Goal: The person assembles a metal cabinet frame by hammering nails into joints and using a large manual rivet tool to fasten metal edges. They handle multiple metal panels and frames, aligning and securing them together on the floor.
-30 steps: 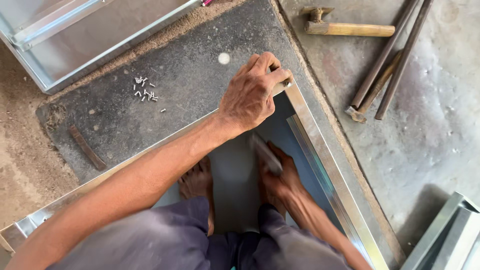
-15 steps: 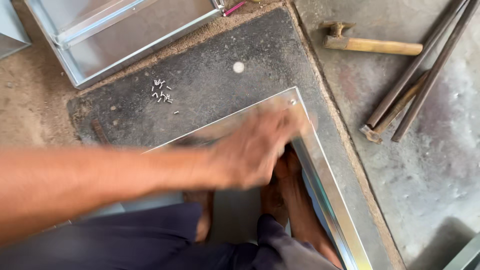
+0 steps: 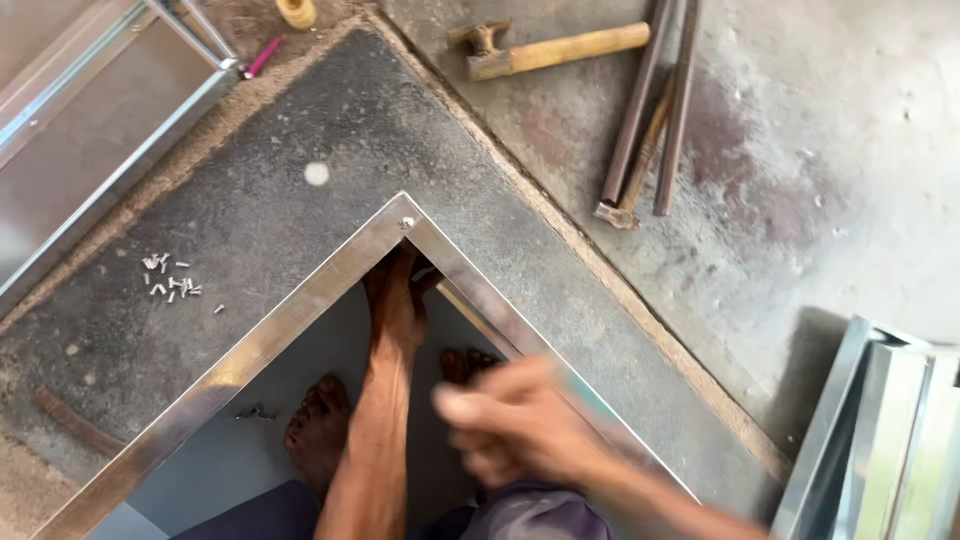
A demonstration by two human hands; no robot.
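A shiny metal frame [image 3: 300, 300] lies on a dark slab [image 3: 330, 110], its riveted corner pointing away from me. My left hand [image 3: 395, 300] reaches up inside that corner, and its fingertips are tucked under the frame's flange and hidden. My right hand [image 3: 510, 425] hangs blurred over the frame's right rail, fingers curled and thumb pointing left. Whether it holds anything is unclear. My bare feet [image 3: 320, 425] rest inside the frame.
A wooden-handled hammer [image 3: 560, 50] and dark metal rods [image 3: 650, 110] lie on the concrete beyond the slab. Several small rivets [image 3: 170, 278] sit on the slab at left. Another metal frame [image 3: 100, 130] is at upper left, and stacked metal profiles [image 3: 880, 430] are at lower right.
My left hand left the top of the frame's corner and swept down to reach inside it. My right hand pulled out from under the frame. The view shifted and turned.
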